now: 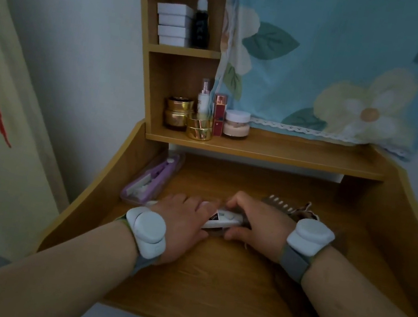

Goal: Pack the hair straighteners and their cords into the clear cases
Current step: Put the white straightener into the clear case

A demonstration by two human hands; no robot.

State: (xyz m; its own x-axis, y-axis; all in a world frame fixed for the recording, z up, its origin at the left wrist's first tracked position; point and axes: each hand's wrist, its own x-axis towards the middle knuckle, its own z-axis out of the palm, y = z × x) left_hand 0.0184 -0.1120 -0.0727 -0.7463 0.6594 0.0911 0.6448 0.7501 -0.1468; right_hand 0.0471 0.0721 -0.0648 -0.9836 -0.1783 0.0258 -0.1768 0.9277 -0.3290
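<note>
A white plastic hair straightener (pixel 223 219) with a dark label lies on the wooden desk top (pixel 224 283), near the middle, with both hands closed in on it. The left hand (pixel 185 220) lies palm down over the straightener's left end, fingers stretched fairly straight across it and pressing rather than curling round it. The right hand (pixel 254 226) grasps the straightener's right end, fingers curled over the top and thumb tucked beneath the near side. Only the middle stretch of the straightener shows between the two hands. Whether a clear case lies under it cannot be told.

To the left of the straightener, against the desk's left side wall, rests a long clear plastic case (pixel 152 177) holding a lilac hair straightener (pixel 158 173) and something white beside it. Just behind the right hand lies a brown comb-like object with pale teeth (pixel 283 204), partly hidden by the wrist. Each wrist carries a pale grey round device on a grey strap.
</note>
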